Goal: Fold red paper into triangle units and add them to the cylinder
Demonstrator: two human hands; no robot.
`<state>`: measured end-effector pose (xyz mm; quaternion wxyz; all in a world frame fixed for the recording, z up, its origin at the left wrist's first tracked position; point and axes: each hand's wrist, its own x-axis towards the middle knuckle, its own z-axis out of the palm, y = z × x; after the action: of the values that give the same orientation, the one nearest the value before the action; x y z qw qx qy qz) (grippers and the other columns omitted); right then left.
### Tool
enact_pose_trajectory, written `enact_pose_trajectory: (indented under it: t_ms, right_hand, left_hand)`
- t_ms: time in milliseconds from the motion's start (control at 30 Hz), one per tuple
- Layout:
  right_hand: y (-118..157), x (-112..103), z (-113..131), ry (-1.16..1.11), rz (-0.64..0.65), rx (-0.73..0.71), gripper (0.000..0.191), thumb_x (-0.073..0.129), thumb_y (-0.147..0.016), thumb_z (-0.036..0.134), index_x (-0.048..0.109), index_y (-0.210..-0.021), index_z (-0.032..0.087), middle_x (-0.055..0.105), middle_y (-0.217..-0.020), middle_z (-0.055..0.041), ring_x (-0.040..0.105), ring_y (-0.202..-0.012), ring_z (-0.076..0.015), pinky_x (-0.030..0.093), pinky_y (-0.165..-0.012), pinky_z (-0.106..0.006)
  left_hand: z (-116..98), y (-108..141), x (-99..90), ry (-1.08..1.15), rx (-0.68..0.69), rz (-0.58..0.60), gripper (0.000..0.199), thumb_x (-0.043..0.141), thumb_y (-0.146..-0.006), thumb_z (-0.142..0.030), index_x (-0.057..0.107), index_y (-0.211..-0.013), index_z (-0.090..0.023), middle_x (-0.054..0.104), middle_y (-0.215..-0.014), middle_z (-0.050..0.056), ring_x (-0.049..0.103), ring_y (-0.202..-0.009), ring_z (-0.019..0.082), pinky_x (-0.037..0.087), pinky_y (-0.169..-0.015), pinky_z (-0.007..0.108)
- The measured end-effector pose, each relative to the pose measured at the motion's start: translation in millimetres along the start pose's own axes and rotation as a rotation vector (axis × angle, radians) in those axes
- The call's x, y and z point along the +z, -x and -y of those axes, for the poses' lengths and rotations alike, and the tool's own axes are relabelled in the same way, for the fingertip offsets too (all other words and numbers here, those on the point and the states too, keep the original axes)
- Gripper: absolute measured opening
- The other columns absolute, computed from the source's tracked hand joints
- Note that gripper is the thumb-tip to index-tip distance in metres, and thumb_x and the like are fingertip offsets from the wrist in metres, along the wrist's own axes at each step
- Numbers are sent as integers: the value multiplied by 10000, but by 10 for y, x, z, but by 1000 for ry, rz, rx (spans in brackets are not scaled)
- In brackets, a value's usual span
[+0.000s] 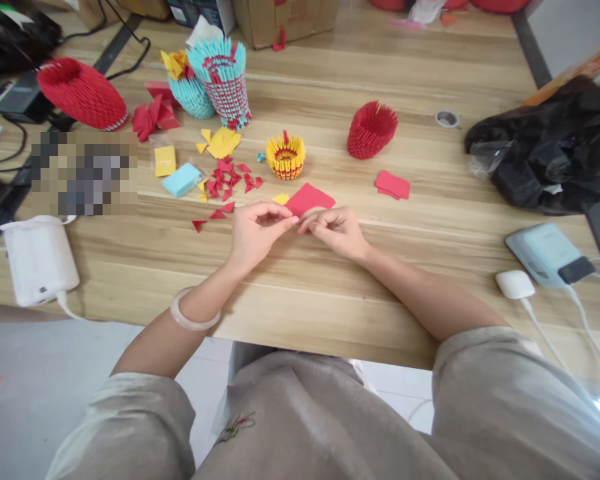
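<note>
Above the table, my left hand [257, 230] is closed in a pinch, thumb and forefinger meeting near a small spot of red. My right hand [336, 230] is right beside it, fingers curled and its tips close to the left fingertips. What the two hands hold between them is too small to make out. Just beyond the fingers lie red paper sheets [310, 197], partly covered by the hands, with a bit of yellow paper [281, 199] at their left. A yellow and red folded-paper bowl [286, 159] stands behind them. Small folded red paper triangles [224, 180] are scattered to the left.
A red paper piece [373, 130] and red slips [393, 185] lie right. At back left stand a blue and red paper vase [225, 87] and a red one [83, 93]. Blue paper [182, 179], a white device [41, 260], a power bank [547, 252] and a black bag [550, 150] surround the area.
</note>
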<state>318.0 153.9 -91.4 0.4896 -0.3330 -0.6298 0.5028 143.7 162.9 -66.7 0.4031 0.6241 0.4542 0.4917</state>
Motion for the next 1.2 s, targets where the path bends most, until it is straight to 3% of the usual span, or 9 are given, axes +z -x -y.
enact_pose_trajectory:
  t_ms: [233,500,667,733,833,1033,1200]
  right_hand:
    - [-4,-10,-7,-4,2,33,380,602,-747,227,387,-436,185,686,-702,-63,633,-759,-158,497,-740,-311]
    - [-13,4,-5,-2,-94,62,441,652,-775,378,408,-462,185,683,-721,-60,642,-752,-169,507,-731,-331]
    - [-24,23,-42,-74,-170,58,256,735,-715,404,598,-753,191,673,-850,-41,636,-792,-143,532,-767,-302]
    - [-25,29,-62,-105,-165,49,303,758,-695,392,631,-892,201,675,-904,-42,640,-809,-143,541,-777,-302]
    - [-26,33,-71,-66,-151,41,269,752,-701,399,671,-859,197,690,-877,-44,645,-805,-151,544,-787,-315]
    - [-18,26,-51,-7,-148,34,247,721,-726,422,670,-759,183,686,-775,-34,628,-723,-142,523,-704,-295]
    - [11,13,-63,70,-178,-8,224,678,-771,394,636,-697,187,648,-703,-24,587,-675,-135,494,-663,-283]
  left_hand:
    - [-8,2,26,90,-71,15,173,795,-614,-275,725,-726,-163,706,-796,45,638,-758,152,520,-723,288]
    - [38,-57,6,333,-301,-16,248,823,-570,-321,734,-751,-175,729,-805,45,673,-788,171,546,-785,328]
    - [19,-47,-8,439,-424,52,264,859,-504,-268,733,-708,-160,706,-686,32,647,-630,122,539,-646,267]
    - [10,-44,-8,474,-484,69,272,870,-482,-260,729,-692,-158,706,-674,31,642,-605,112,534,-613,248]
    - [3,-44,-2,493,-527,76,291,878,-463,-271,723,-681,-156,712,-682,39,649,-606,116,542,-609,252]
    - [19,-29,11,423,-474,124,282,853,-532,-313,730,-725,-150,714,-702,55,658,-621,128,549,-644,288]
    - [39,0,2,179,-221,174,247,826,-588,-302,756,-785,-169,734,-765,60,671,-690,161,546,-704,301]
